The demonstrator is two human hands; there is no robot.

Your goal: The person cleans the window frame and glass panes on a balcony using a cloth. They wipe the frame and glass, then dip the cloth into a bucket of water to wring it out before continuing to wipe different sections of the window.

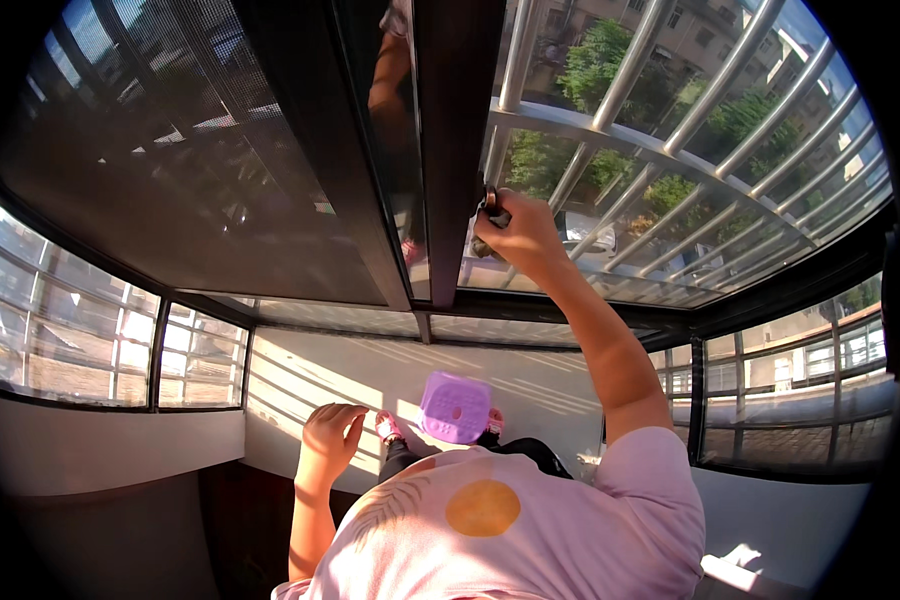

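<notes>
Your pink shirt (530,520) fills the bottom; right hand (515,232) is up, fingers pinching the dark window handle (490,205) to grip it. Left hand (330,435) hangs free, fingers loosely spread, probably for balance above the purple stool (455,407)

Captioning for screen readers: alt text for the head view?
Seen from above, a person's right hand is raised to a dark window frame, closed on a small dark handle, with metal bars and trees outside. The left hand hangs open and holds nothing, near a purple stool below on the sunlit floor.

Right hand (518,232) on handle (492,206) at window frame (450,150); stool (455,407) below, left hand (332,435) left of stool
</notes>
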